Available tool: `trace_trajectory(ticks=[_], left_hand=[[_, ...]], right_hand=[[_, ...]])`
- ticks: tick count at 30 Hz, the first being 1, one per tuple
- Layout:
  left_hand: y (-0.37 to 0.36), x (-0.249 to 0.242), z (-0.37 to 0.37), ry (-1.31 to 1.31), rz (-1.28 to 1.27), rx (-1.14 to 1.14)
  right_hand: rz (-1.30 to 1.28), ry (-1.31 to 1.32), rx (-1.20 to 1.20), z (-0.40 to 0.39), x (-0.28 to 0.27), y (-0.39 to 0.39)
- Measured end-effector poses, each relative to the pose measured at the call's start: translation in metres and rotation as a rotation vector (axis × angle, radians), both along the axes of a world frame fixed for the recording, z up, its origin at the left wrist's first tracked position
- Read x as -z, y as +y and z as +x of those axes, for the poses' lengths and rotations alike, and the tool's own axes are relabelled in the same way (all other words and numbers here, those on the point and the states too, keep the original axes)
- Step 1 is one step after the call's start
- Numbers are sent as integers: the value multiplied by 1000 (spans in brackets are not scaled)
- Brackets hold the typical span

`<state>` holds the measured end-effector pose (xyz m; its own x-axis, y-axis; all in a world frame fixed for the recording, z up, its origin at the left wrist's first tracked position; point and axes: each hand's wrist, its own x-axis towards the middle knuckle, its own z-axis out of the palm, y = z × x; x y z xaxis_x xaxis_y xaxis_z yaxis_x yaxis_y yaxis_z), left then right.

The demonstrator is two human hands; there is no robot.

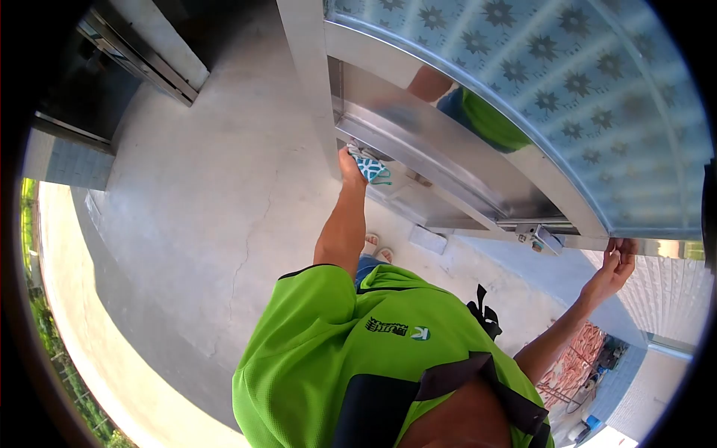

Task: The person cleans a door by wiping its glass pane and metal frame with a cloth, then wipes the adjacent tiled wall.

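My left hand is closed on a blue-and-white patterned cloth with a teal loop hanging from it. It reaches to the lower part of a metal-framed door, close to the frame's left side. Over on the right, my right hand has its fingers curled against the door's edge, next to the metal handle and lock. Patterned frosted glass fills the upper part of the door, and the shiny panel below reflects a green shirt.
Concrete floor stretches to the left, with a crack in it. A small pale block lies by the door's foot. Reddish piled material and other items are at the lower right. Another doorway stands at the upper left.
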<state>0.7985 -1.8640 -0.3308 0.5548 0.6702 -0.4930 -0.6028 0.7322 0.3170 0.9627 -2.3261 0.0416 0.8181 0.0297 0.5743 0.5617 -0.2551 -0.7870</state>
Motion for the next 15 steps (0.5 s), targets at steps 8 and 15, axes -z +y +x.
trace_trajectory(ticks=[8, 15], left_hand=[[-95, 6, 32, -187, 9, 280], [-122, -2, 42, -77, -160, 231]], right_hand=[[-9, 8, 83, 11, 8, -10], [-59, 19, 59, 8, 2, -10]])
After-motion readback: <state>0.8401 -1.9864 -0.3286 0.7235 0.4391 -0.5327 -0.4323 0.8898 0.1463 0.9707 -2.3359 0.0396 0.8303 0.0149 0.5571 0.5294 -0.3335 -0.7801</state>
